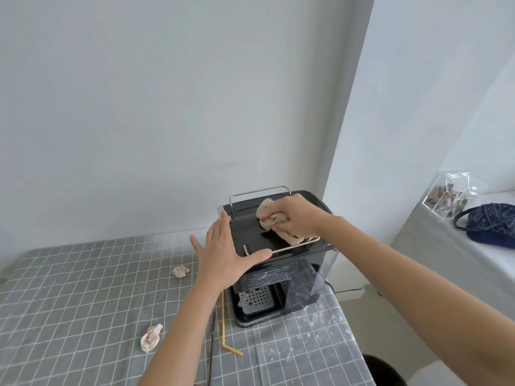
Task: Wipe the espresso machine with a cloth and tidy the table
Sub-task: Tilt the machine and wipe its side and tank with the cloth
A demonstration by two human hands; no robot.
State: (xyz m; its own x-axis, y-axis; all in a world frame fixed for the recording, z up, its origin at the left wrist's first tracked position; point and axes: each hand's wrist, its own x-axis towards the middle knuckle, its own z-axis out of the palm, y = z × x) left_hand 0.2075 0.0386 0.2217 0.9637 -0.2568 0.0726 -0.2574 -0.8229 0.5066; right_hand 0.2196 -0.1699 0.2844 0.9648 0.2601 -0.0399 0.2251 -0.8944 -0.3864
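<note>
A black espresso machine (281, 274) stands on the grey checked tablecloth (69, 296) near the table's right edge. My right hand (295, 215) is shut on a crumpled beige cloth (274, 221) pressed on the machine's top. My left hand (223, 252) lies flat with fingers spread against the machine's top left edge, thumb along the front metal rail. Two crumpled paper wads lie on the table, one (180, 271) left of the machine and another (151, 337) nearer me.
A yellow bent straw (226, 330) and a thin dark stick (212, 346) lie in front of the machine. White specks dot the cloth at the right. A side surface on the right holds a clear box (451, 196) and a dark blue pouch (493, 224). A black round bin (381, 371) sits below.
</note>
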